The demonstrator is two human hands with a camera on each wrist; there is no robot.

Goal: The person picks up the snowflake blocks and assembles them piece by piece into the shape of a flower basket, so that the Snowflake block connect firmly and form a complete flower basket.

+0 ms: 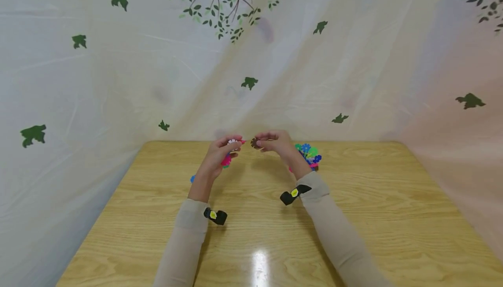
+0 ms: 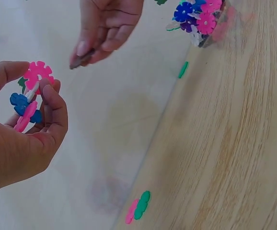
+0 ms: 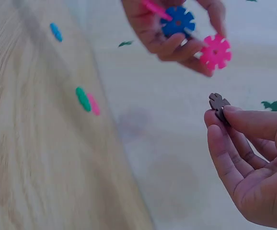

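My left hand (image 1: 214,158) holds a small joined cluster of notched plastic snowflake discs. A pink disc (image 2: 35,73) stands at the cluster's tip by the thumb and fingers, with a white disc (image 2: 32,92), blue discs and another pink disc (image 2: 26,116) behind it. Between thumb and fingertips, my right hand (image 1: 278,143) pinches a single brown snowflake disc (image 3: 217,103). In the right wrist view the brown disc is just below the pink tip disc (image 3: 208,56), with a gap between them. Both hands are raised over the far part of the table.
Many coloured snowflake discs (image 1: 306,148) are heaped beyond the right forearm. Near the far edge of the wooden table (image 1: 251,217) lie a loose green disc (image 3: 83,99), a pink disc (image 3: 94,104) and a blue disc (image 3: 56,32). Cloth with leaf prints hangs behind.
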